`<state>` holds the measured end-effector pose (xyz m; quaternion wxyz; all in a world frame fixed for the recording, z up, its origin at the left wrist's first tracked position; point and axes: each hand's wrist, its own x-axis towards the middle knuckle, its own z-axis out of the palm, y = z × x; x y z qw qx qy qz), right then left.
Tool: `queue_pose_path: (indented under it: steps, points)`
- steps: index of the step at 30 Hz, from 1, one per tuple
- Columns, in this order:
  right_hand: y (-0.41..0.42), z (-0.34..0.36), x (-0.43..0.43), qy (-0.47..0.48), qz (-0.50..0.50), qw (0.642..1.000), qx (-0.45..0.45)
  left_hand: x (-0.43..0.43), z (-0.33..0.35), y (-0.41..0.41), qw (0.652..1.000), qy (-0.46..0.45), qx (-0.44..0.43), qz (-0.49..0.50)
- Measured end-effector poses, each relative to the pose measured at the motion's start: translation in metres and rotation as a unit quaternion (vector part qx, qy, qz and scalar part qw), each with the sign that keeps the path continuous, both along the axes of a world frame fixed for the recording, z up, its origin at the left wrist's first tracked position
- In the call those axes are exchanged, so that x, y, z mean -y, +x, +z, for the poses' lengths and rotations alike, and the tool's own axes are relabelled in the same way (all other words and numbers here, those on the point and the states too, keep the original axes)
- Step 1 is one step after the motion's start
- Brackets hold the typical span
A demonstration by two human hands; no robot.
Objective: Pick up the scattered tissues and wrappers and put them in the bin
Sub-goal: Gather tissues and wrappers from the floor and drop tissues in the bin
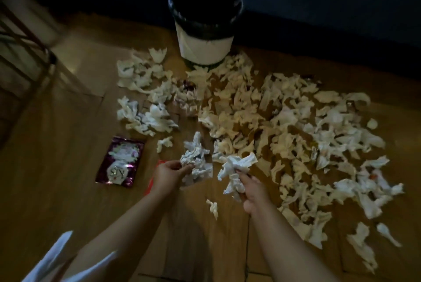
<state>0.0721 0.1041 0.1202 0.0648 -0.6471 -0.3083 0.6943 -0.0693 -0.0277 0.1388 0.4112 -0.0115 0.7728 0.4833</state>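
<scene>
— Far left?
— Purple wrapper (120, 160) flat on floor (68, 145), untouched. Pinching tissue wad (195, 159) with left hand (169, 174); bin (205, 46) upright beyond, well apart. Clutching second wad (234, 167) with right hand (252, 192).
— Step?
— Gathering, barely begun: loose tissues (284, 122) spread rightward. Next, likely: carry both to bin, drop.

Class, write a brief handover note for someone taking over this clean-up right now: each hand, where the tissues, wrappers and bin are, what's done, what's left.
Left hand: holds a crumpled tissue bunch.
Right hand: holds another tissue wad.
Bin: upright by the dark wall, black liner; its inside is too dark to see.
Purple wrapper: flat on the floor, left of the hands.
Scattered tissues: spread from the bin towards the hands, mostly to the right.
Done: two handfuls picked up.
Left: bin both, then gather nearly everything else.
</scene>
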Motion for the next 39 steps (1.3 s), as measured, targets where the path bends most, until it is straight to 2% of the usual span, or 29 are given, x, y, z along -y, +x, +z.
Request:
queue_pose_path:
  steps: [7,10,14,17,23,29,31,34,39]
  points:
    - [-0.063,0.169,-0.035,0.002,-0.015,0.999,-0.032,-0.016,0.179,-0.061,1.0,0.018,-0.015,-0.009]
    - [-0.099,0.208,-0.065,0.002,-0.015,0.998,-0.06,-0.042,0.221,-0.092,1.0,0.02,-0.016,-0.015]
    - [-0.157,0.225,-0.119,0.004,0.003,0.996,-0.086,-0.1,0.243,-0.143,0.999,0.035,-0.017,0.014]
    - [-0.215,0.215,-0.176,0.001,0.036,0.994,-0.102,-0.161,0.235,-0.191,0.996,0.062,0.006,0.06]
    - [-0.327,0.177,-0.289,-0.007,0.072,0.99,-0.119,-0.277,0.175,-0.276,0.984,0.088,0.068,0.142]
    - [-0.423,0.146,-0.358,0.048,0.115,0.987,-0.102,-0.374,0.125,-0.346,0.98,0.044,0.008,0.193]
    - [-0.444,0.132,-0.369,0.051,0.127,0.986,-0.1,-0.395,0.114,-0.363,0.975,0.044,0.01,0.218]
    - [-0.462,0.116,-0.381,0.033,0.122,0.985,-0.118,-0.411,0.105,-0.376,0.966,0.087,0.068,0.235]
    - [-0.459,0.105,-0.389,0.016,0.134,0.985,-0.107,-0.413,0.105,-0.377,0.974,0.087,0.078,0.194]
